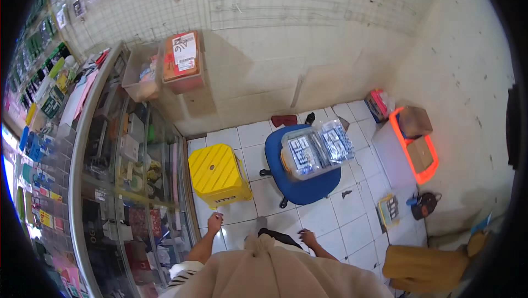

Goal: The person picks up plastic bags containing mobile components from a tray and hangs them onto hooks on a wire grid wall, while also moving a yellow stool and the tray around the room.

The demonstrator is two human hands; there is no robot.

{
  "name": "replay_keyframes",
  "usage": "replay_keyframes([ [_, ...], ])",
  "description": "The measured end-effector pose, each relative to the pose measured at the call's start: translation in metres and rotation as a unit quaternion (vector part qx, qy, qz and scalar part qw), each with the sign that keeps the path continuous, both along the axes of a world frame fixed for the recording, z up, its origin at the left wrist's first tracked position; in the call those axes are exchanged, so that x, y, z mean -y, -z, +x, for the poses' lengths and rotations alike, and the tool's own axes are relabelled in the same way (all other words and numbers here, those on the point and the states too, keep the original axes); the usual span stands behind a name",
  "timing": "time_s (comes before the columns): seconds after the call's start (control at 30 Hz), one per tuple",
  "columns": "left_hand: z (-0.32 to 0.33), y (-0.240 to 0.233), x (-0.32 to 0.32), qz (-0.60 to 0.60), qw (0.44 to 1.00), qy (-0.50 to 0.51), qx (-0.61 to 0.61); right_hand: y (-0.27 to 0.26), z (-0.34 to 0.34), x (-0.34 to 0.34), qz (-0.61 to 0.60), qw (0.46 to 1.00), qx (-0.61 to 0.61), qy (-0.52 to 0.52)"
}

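My left hand (215, 222) hangs low with its fingers curled, just in front of a yellow plastic step stool (218, 170). Whether anything small is between those fingers is too small to tell. On the other side of my body, my right hand (307, 238) hangs over the white floor tiles (326, 215), fingers loosely apart and holding nothing. Ahead stands a blue swivel chair (307, 192). On its seat rests a clear plastic box (295, 166) with packets in it, and a plastic packet with blue print (336, 141) lies at its right side.
A glass display case (136, 199) runs along my left, crowded with goods. Two plastic bins stand at its far end, one holding an orange parcel (179, 60). To the right are a clear container with an orange rim (431, 170), a small black bag (425, 206) and brown cloth (425, 267).
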State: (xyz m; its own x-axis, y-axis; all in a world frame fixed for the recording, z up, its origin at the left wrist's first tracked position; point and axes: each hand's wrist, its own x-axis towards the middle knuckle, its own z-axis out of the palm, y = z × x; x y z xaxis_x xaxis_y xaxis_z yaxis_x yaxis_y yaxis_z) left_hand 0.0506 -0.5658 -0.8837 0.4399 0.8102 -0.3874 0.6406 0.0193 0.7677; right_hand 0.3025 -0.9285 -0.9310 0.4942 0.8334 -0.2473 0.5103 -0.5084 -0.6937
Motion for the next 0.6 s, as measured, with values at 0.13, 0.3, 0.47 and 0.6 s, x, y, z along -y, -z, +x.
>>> replay_keyframes([
  [0.13, 0.023, 0.011, 0.034, -0.042, 0.996, 0.07, 0.022, -0.041, -0.037, 0.096, -0.102, 0.867, -0.18, 0.453],
  [0.3, 0.017, 0.022, 0.098, -0.141, 0.983, 0.094, 0.07, -0.029, -0.008, 0.169, -0.141, 0.909, -0.146, 0.365],
  [0.47, 0.028, 0.036, 0.1, -0.112, 0.976, 0.185, -0.019, -0.053, 0.074, 0.14, -0.083, 0.948, 0.023, 0.305],
  [0.6, 0.086, 0.027, 0.102, -0.037, 0.994, 0.105, -0.018, -0.053, 0.127, 0.134, -0.044, 0.959, 0.053, 0.275],
])
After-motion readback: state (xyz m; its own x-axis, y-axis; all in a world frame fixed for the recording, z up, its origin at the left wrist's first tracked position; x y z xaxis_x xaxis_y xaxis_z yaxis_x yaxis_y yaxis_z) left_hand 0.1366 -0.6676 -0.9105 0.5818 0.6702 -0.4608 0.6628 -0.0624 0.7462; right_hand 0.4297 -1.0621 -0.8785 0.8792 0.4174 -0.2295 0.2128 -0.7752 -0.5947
